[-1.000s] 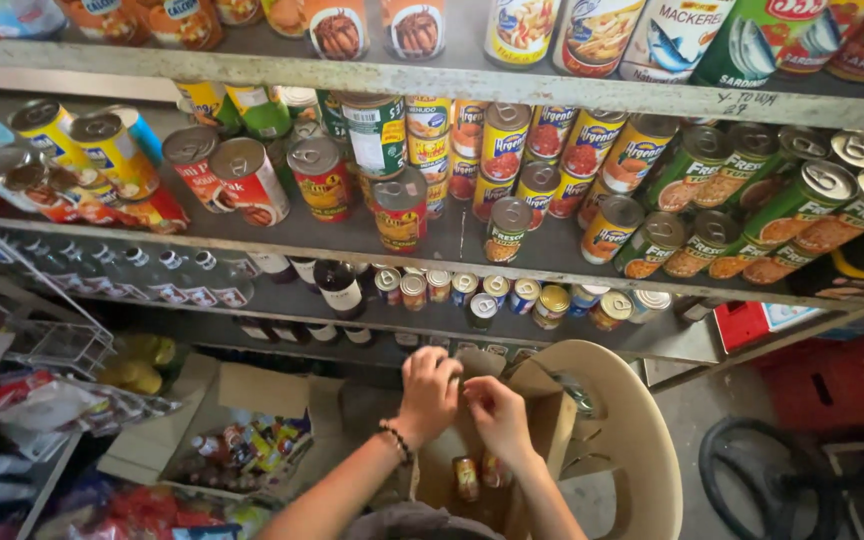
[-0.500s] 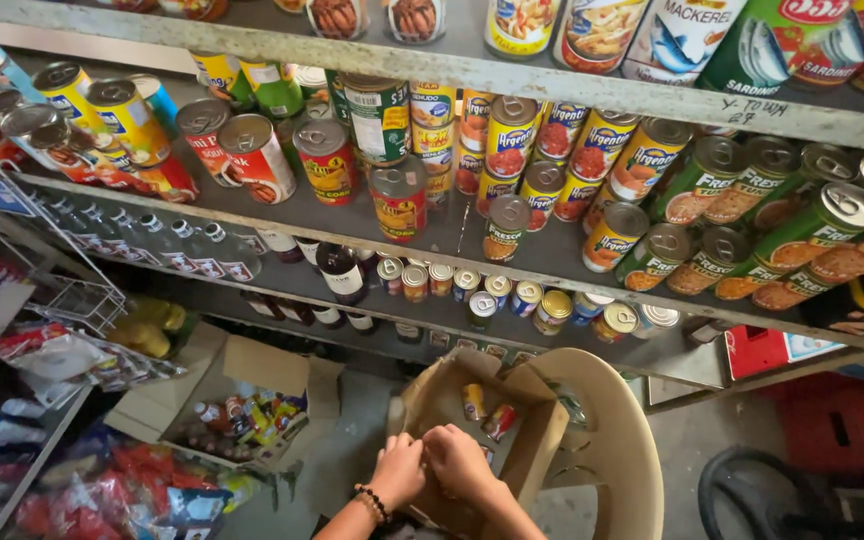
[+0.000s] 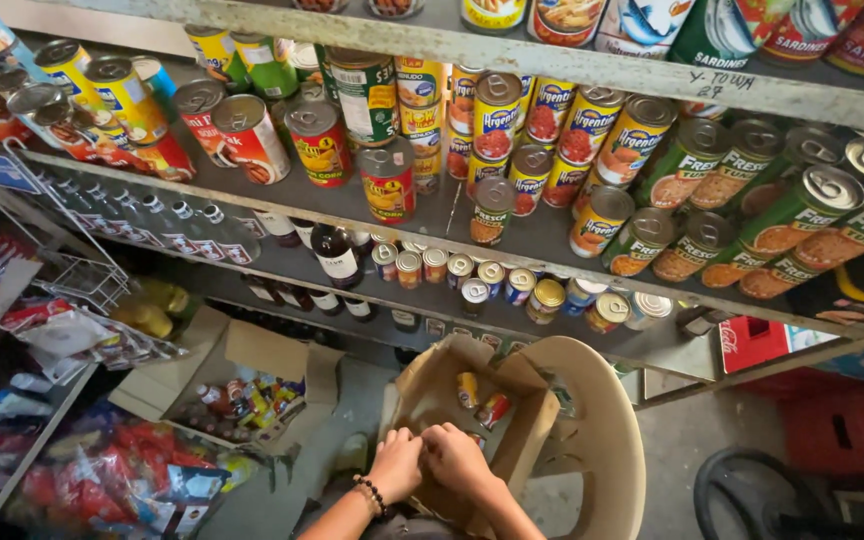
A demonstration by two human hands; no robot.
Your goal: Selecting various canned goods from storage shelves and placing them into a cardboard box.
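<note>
**Both hands at the near edge of a cardboard box on a plastic chair**

A narrow shop aisle is seen from above. The open cardboard box (image 3: pixel 472 420) is set on the seat of a cream plastic chair (image 3: pixel 602 440), which stands on a grey concrete floor (image 3: pixel 692 450) just below the shelves. A few small cans (image 3: pixel 480 398) are seen lying inside the box. The left hand (image 3: pixel 395 463), with a dark bead bracelet on the wrist, and the right hand (image 3: pixel 457 458) are pressed side by side on the near flap of the box, fingers curled over it; it cannot be told whether something small is gripped between them.

Above, a grey metal shelf (image 3: pixel 542 240) is filled with rows of tins, and a lower shelf carries smaller tins and dark bottles. To the left, a second open carton (image 3: pixel 242 385) with small packets is placed on the floor, beside a white wire rack (image 3: pixel 72 270) and bagged snacks.
</note>
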